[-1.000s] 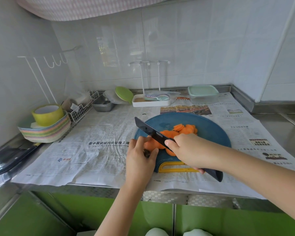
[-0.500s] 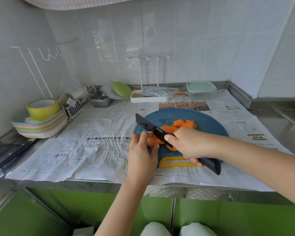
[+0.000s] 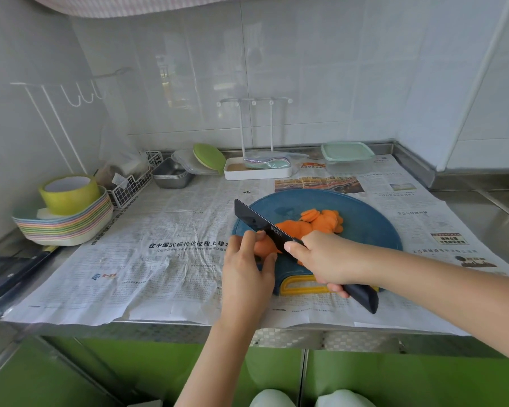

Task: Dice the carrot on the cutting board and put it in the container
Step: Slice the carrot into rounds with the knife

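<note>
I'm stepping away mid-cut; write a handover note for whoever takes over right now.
Left grip holds the uncut carrot on the cutting board.
Right grip grips the knife, blade across the carrot.
Done: a pile of slices lies on the board.
Left: finish slicing, dice, move all into the container by the back wall.

On the newspaper-covered tabletop, the right hand grips a black knife by its handle, with the blade slanted over the carrot on the round blue cutting board. The left hand holds the carrot's near end with curled fingers beside the blade. Cut slices lie piled just behind it. A lidded container stands by the back wall.
</note>
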Demonstrator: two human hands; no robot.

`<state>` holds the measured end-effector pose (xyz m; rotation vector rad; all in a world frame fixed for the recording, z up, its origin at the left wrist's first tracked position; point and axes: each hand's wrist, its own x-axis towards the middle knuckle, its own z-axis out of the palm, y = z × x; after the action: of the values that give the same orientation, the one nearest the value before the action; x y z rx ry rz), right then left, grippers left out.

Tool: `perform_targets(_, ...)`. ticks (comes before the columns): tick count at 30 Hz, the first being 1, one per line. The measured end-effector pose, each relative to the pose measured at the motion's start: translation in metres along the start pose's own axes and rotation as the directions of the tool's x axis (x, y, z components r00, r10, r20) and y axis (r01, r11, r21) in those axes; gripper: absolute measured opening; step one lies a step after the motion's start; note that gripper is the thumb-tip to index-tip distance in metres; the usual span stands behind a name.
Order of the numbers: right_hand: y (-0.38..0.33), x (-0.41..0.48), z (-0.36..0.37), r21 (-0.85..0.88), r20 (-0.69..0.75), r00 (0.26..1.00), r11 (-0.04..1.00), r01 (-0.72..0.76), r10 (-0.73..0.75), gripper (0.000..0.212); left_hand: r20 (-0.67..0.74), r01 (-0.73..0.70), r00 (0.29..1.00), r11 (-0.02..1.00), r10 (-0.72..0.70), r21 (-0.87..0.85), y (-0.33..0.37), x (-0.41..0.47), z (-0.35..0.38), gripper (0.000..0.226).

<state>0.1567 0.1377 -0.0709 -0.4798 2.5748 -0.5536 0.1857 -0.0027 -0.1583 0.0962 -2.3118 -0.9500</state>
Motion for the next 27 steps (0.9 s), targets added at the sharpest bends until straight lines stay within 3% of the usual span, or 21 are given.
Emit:
perform_targets(6,0.003,0.003,0.011,0.031,-0.03,0.999,0.999,0.017,-0.016,0.052,0.049,0.017,0.999,0.999,-0.016,-0.027,-0.003,0.005,-0.005,0.032)
perform_targets(12,-0.007,0.011,0.017,0.011,-0.031,1.0,1.0,-0.003,0.003,0.054,0.18,0.201,0.969,0.966,-0.171,-0.163,-0.015,0.024,-0.016,0.025)
perform_targets(20,-0.02,0.016,0.009,-0.002,0.008,0.995,0.995,-0.097,0.097,0.058,0.112,0.095,0.99,0.987,-0.081,-0.13,-0.018,0.015,-0.011,0.035)
perform_targets(27,-0.021,0.023,0.022,-0.015,-0.037,0.996,0.997,-0.076,0.075,0.058,0.279,0.277,0.933,0.948,-0.227,-0.158,-0.023,0.035,-0.026,0.02)
